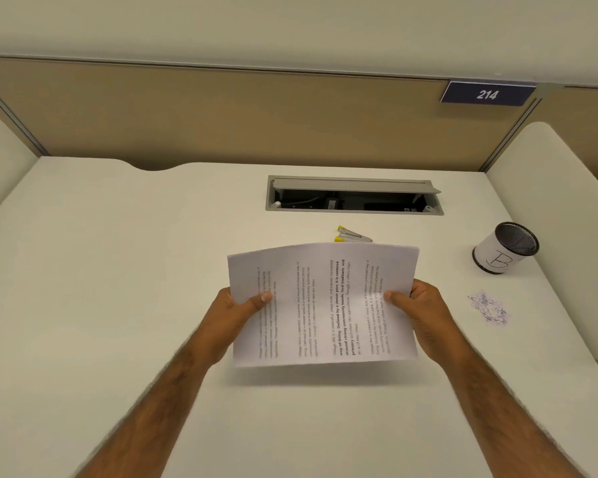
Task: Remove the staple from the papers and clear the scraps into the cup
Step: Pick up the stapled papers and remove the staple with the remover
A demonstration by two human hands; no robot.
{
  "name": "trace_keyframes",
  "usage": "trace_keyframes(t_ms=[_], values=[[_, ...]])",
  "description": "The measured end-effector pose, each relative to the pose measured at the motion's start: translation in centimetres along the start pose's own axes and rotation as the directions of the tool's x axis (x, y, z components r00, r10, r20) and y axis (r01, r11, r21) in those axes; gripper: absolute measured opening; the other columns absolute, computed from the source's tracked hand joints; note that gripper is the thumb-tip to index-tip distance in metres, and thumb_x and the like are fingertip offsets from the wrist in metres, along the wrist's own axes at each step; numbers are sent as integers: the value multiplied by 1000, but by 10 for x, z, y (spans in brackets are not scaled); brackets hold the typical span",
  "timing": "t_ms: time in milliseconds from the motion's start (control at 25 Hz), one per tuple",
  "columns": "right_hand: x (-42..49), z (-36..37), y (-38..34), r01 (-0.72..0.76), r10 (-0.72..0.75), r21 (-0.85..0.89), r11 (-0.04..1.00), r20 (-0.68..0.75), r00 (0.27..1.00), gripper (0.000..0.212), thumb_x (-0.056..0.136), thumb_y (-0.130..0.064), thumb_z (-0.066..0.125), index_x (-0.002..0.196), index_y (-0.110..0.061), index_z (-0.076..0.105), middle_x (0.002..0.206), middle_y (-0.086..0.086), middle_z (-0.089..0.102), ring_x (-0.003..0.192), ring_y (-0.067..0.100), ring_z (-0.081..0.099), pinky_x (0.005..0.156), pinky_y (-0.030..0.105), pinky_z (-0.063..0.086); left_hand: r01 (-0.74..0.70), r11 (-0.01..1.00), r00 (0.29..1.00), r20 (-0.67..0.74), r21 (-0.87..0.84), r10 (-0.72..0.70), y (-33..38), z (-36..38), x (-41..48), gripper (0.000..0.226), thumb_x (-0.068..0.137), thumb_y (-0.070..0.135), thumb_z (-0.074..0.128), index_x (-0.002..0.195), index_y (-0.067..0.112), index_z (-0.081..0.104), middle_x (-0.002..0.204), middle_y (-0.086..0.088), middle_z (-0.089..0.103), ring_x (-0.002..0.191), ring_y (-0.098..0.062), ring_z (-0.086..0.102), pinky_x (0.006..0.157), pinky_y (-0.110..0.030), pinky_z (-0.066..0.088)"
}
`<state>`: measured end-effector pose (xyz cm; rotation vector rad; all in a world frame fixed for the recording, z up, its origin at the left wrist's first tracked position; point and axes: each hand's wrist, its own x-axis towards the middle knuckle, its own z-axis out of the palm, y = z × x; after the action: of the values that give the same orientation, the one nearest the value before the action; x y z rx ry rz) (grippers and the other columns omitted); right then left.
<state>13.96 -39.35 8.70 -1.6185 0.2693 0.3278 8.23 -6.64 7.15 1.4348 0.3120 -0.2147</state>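
Note:
I hold the printed papers (323,305) above the white desk, turned sideways so the text lines run vertically. My left hand (237,310) grips their left edge with the thumb on top. My right hand (420,310) grips the right edge the same way. I cannot make out the staple in the papers. Just behind the sheets, a staple remover (351,235) with yellow tips lies on the desk. A small pile of paper scraps (490,308) lies to the right of my right hand. Beyond the scraps stands a black mesh cup (506,248) wrapped in a white label marked "B".
An open cable hatch (354,195) is set into the desk (118,270) behind the staple remover. Tan partition panels close the back, with white side dividers left and right. A dark sign reading 214 (487,94) hangs at the upper right.

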Motion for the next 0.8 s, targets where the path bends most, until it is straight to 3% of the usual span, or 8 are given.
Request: trace_keyframes(t_ms=[80, 200, 480, 560, 640, 720, 800], values=[[4, -5, -11, -56, 53, 35, 998, 69, 996, 22, 91, 0, 60, 110, -8, 70, 105, 13, 76, 91, 35, 72, 82, 46, 58, 66, 990, 998, 29, -124, -63, 3, 1, -4, 46, 85, 31, 74, 127, 12, 68, 119, -14, 76, 105, -37, 74, 91, -51, 61], [11, -7, -18, -153, 151, 7, 988, 113, 982, 21, 90, -2, 60, 108, -7, 69, 103, 15, 76, 86, 34, 72, 76, 42, 57, 156, 958, 987, 13, -241, -158, 2, 8, -8, 46, 87, 35, 74, 127, 12, 70, 120, -17, 75, 107, -39, 73, 92, -52, 60], [26, -4, -16, -229, 234, -46, 972, 142, 962, 22, 91, -3, 61, 112, -4, 66, 104, 16, 76, 89, 35, 72, 80, 45, 58, 176, 951, 980, -41, -255, -193, 2, 11, -12, 41, 88, 34, 77, 122, 11, 71, 115, -18, 77, 93, -32, 77, 78, -44, 63], [31, -1, -15, -248, 247, -19, 969, 185, 951, 22, 93, -10, 61, 114, -4, 66, 109, 17, 74, 95, 37, 71, 87, 48, 57, 168, 953, 980, -59, -252, -188, 3, 9, -13, 36, 92, 31, 71, 122, 11, 70, 114, -17, 77, 91, -31, 77, 76, -43, 64], [38, 1, -17, -255, 242, 38, 966, 207, 948, 31, 98, -31, 58, 112, -6, 69, 108, 15, 75, 96, 34, 72, 88, 47, 56, 160, 958, 980, -76, -239, -183, 3, 3, -12, 39, 91, 32, 68, 124, 11, 69, 113, -18, 77, 91, -32, 77, 76, -43, 64], [57, 4, -17, -212, 208, 27, 977, 106, 972, 46, 98, -50, 52, 104, -9, 72, 100, 14, 76, 86, 27, 72, 81, 42, 56, 144, 961, 982, -84, -236, -168, 6, -5, -13, 46, 89, 38, 77, 125, 12, 69, 114, -18, 77, 94, -35, 77, 77, -45, 63], [83, 7, -13, -83, 76, -101, 991, -66, 995, 40, 97, -45, 56, 93, -8, 71, 96, 17, 75, 78, 23, 70, 73, 37, 54, 129, 962, 982, -105, -240, -158, 8, -16, -13, 61, 76, 47, 83, 126, 14, 69, 115, -18, 77, 96, -37, 76, 76, -45, 63]])
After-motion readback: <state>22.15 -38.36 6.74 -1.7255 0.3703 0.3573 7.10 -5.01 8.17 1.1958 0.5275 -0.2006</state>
